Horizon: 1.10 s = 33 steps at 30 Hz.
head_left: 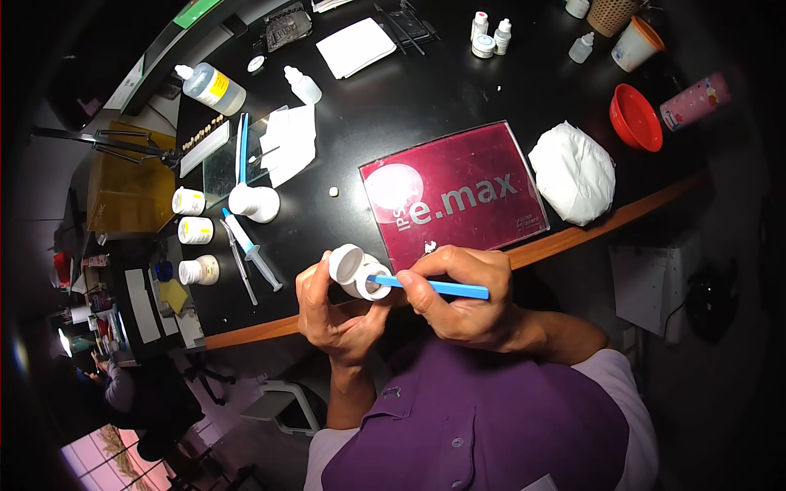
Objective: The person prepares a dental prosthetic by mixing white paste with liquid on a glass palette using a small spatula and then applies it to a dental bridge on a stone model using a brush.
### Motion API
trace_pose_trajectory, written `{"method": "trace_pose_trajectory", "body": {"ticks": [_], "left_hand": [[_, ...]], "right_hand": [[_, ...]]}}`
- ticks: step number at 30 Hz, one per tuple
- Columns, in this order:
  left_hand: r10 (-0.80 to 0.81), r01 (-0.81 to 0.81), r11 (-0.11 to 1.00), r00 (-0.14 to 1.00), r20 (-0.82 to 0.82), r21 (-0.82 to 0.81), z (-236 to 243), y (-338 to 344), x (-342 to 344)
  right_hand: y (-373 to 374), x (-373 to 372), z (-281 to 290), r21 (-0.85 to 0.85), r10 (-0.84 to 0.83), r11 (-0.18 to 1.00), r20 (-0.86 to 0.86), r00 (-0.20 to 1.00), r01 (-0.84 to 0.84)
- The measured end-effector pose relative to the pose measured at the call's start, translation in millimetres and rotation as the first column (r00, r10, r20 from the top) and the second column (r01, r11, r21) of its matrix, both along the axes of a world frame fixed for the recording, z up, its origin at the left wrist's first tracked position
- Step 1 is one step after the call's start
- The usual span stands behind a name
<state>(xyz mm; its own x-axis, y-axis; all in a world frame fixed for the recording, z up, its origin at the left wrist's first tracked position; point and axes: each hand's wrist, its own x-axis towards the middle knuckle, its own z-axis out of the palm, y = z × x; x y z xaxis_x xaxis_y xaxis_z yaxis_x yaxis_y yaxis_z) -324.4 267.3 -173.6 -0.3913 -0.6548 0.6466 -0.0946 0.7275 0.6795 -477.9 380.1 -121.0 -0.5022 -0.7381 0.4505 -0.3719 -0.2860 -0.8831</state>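
Head view: both hands work at the centre of the frame, at the near edge of the table (426, 94).
Left grip (340, 317): closed around the white jar (375, 293); fingers also against the raised lid.
Right grip (467, 301): thumb and fingers pinched on the blue stick (458, 289).
White jar: centre of the frame, tilted, mouth uncovered.
Lid (347, 264): raised, just left of the jar mouth.
Blue stick: roughly horizontal, left end at the jar mouth, right end beyond the thumb.
Dark red board (450, 151): flat on the table, directly above the right grip in the frame; small white fragment (430, 246) near its lower edge.
White bundle (573, 172): right of the board, wrinkled surface.
Syringe (255, 255): left of the hands, lying obliquely, blue tip toward upper left.
Upper left: clear bottle (214, 88), yellow label, tilted in the frame.
Upper right: red bowl (637, 119), beside a pink cylinder (694, 102).
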Motion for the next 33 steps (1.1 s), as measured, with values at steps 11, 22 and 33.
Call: {"method": "trace_pose_trajectory", "body": {"ticks": [11,22,33], "left_hand": [[0.029,-0.017,0.975,0.998,-0.054,0.221,-2,2,1],[0.083,-0.066,0.975,0.994,-0.070,0.214,-1,2,3],[0.134,-0.134,0.991,0.986,0.100,-0.002,15,5,-1]], "right_hand": [[27,-16,7,0.082,0.005,0.996,0.271,0.962,-0.029],[63,-25,-38,0.025,-0.118,0.991,-0.315,0.942,0.133],[70,-29,-48,-0.096,-0.151,0.988,-0.420,0.895,0.122]]}}
